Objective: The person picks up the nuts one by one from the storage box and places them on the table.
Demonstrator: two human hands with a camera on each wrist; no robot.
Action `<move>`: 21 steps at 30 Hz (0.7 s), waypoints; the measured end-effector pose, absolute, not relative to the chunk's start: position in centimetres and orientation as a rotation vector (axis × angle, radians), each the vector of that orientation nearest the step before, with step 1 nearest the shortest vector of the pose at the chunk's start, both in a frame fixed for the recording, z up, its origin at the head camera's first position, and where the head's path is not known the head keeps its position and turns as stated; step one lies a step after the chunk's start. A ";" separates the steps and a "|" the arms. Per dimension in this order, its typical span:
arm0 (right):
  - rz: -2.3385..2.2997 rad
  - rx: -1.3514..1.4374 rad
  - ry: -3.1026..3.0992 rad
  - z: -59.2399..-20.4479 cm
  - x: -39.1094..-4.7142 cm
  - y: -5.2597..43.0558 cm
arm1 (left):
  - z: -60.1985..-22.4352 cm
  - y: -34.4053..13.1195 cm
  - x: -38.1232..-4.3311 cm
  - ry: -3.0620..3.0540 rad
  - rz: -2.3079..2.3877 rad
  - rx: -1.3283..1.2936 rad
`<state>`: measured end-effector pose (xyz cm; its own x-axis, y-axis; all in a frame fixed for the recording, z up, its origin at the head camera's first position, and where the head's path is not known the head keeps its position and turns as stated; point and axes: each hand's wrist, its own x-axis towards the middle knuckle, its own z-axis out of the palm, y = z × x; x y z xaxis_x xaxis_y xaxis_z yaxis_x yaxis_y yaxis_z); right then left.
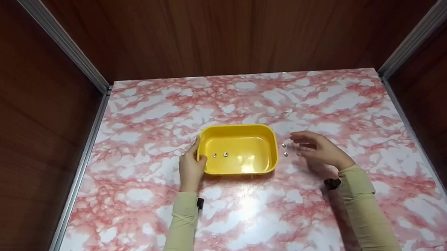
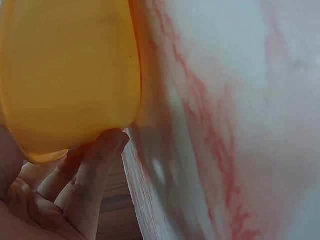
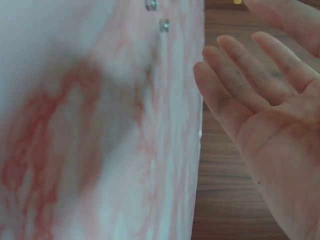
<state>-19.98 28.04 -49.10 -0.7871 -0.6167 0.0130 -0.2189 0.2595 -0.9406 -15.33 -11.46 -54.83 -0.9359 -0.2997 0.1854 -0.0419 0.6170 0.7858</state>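
Observation:
A yellow plastic tray (image 1: 237,131) with rounded corners is near the middle of the table. My left hand (image 1: 191,168) grips its left end, thumb over the rim and fingers against the outer wall. The left wrist view shows those fingers (image 2: 90,185) along the tray's wall (image 2: 70,75). Inside the tray are two small silver nuts, a left one (image 1: 214,155) and a right one (image 1: 226,154). Just beyond the tray's right end, two similar nuts (image 1: 286,154) (image 3: 164,25) lie on the table. Beside them, my right hand (image 1: 322,149) hovers with fingers spread, holding nothing.
The tabletop (image 1: 140,118) has a red and white marbled surface. Dark wood-grain panels (image 1: 219,31) stand at the back and both sides, with grey metal rails (image 1: 80,162) along the edges. Light reflects off the table in front of the tray.

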 end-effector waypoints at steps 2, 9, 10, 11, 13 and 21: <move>-1.568 -0.745 2.150 -49.1 -20.1 28.1 | -54.8 -11.5 -15.4 -2.549 -1.226 0.274; -1.588 -0.788 2.116 -48.5 -20.4 27.8 | -54.9 -11.4 -15.4 -2.552 -1.248 0.276; -1.589 -0.793 2.114 -48.4 -20.4 27.8 | -54.9 -11.4 -15.4 -2.552 -1.248 0.276; -1.588 -0.796 2.113 -48.4 -20.4 27.8 | -54.9 -11.4 -15.3 -2.553 -1.247 0.274; -1.592 -0.793 2.105 -48.2 -20.4 27.7 | -54.8 -11.4 -15.3 -2.556 -1.247 0.273; -1.585 -0.785 2.103 -47.7 -20.8 27.1 | -54.8 -11.4 -15.3 -2.571 -1.250 0.311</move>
